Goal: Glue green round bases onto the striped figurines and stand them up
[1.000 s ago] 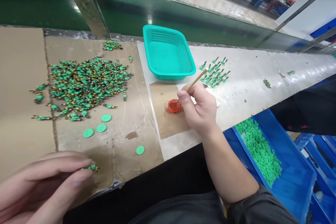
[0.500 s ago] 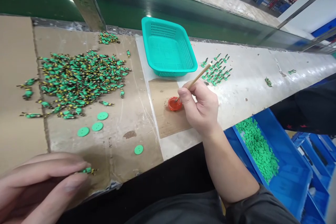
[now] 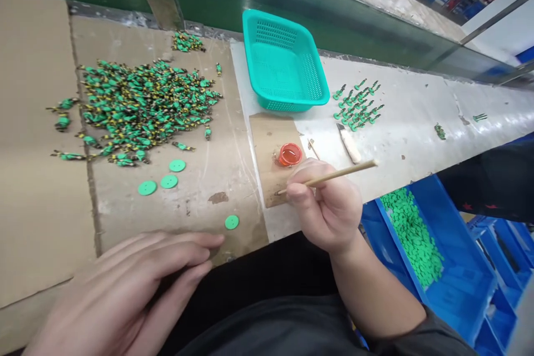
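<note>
My right hand [image 3: 329, 206] is shut on a thin wooden paintbrush [image 3: 325, 179], its tip over a brown card mat [image 3: 267, 142] and just left of a small red paint pot [image 3: 290, 154]. My left hand [image 3: 125, 289] lies spread at the lower left, its fingertips close to a green plastic disc [image 3: 231, 222]. No object shows in its fingers, though anything beneath them is hidden. A heap of green-and-yellow painted figurines [image 3: 146, 105] lies farther up on the cardboard sheet [image 3: 41, 189].
A teal plastic basket [image 3: 317, 78] stands beyond the pot. Rows of small green figurines [image 3: 356, 105] and a white-handled knife [image 3: 349, 146] lie on the white bench [image 3: 409, 122]. To the lower right, a blue bin [image 3: 459, 283] holds many green discs [image 3: 413, 236].
The brush has left the red pot and now lies nearly flat. My left hand has moved right, and the small figurine no longer shows at its fingertips. The view has shifted slightly.
</note>
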Demonstrator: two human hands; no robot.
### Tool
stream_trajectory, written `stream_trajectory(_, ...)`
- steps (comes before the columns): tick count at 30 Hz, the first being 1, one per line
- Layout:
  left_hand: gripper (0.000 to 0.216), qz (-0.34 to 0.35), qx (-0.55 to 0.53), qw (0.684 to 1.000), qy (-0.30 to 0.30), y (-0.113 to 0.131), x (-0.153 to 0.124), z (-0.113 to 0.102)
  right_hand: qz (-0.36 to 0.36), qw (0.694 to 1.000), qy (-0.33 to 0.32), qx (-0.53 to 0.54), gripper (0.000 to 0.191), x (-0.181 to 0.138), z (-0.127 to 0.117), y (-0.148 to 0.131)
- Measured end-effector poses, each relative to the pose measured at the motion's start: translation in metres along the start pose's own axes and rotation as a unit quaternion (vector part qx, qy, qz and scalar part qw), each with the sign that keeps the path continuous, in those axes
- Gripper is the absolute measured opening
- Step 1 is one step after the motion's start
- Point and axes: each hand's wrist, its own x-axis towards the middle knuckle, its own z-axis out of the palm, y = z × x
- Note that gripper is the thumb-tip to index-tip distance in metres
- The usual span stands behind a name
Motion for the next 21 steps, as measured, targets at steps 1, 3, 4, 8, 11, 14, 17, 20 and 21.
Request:
stream_trajectory(1,0.016,-0.008,-0.004,1.000,-0.011,-0.001,-0.001,0.000,0.002,1.000,-0.006,-0.003,0.019,-0.002,0.001,0.000)
stream_trajectory(3,0.015,-0.015,-0.009,0.999,-0.027,-0.002,-0.004,0.000,0.007,1.000,-0.017,-0.014,0.019,-0.004,0.002,0.000)
stream_trajectory(4,0.015,-0.011,-0.007,1.000,-0.028,-0.003,-0.006,0.000,0.009,1.000,-0.021,-0.020,0.019,-0.005,0.003,0.001)
stream_trajectory(8,0.020,0.001,-0.007,0.999,-0.035,-0.001,-0.007,0.001,0.017,0.999,-0.001,-0.027,0.018,-0.009,0.004,0.003)
stream_trajectory(11,0.021,0.008,-0.015,1.000,-0.020,0.002,-0.005,0.003,0.013,0.999,0.007,-0.038,0.015,-0.013,0.005,0.006)
stream_trajectory(14,0.021,0.020,-0.021,1.000,-0.008,0.006,-0.003,0.005,0.010,0.999,0.005,-0.047,0.014,-0.014,0.005,0.007)
stream_trajectory(17,0.023,0.028,-0.024,0.999,0.002,0.009,0.000,0.006,0.007,0.998,0.003,-0.066,0.014,-0.012,0.003,0.005)
stream_trajectory(20,0.022,0.044,-0.025,0.999,0.008,0.013,0.005,0.005,0.019,0.995,-0.026,-0.098,0.013,-0.009,-0.001,0.003)
stream_trajectory(21,0.021,0.056,-0.020,0.998,0.014,0.015,0.008,0.005,0.026,0.993,-0.036,-0.106,0.012,-0.009,-0.002,0.002)
